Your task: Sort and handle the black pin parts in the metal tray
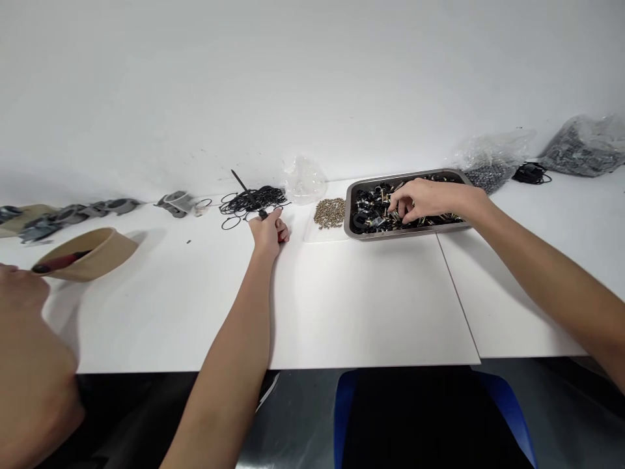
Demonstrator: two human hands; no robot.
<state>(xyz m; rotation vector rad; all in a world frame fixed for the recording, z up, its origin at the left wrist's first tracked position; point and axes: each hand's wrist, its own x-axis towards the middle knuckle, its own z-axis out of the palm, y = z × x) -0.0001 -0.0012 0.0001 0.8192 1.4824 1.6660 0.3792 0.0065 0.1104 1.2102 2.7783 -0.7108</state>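
Note:
My left hand (269, 231) is closed around a screwdriver (248, 192). Its dark shaft slants up and to the left, over a heap of thin black rings (268, 197), and a bit of red handle shows at the fingers. Over the metal tray (381, 235), my right hand (416, 199) reaches down with bent fingers, thumb and forefinger apart. Its fingertips are at the small black and brass-coloured parts (371, 212) that fill the tray. I see nothing held in it. Between both hands lies a pile of small brass-coloured pieces (329, 213) on a clear plastic sheet.
At left, another person's hand (22, 293) is by a tan band (110, 254) with a red and black tool (63, 261) inside. Grey parts (81, 212) line the wall. Plastic bags (586, 146) and a black bundle (530, 172) lie right. A blue chair (344, 417) stands below.

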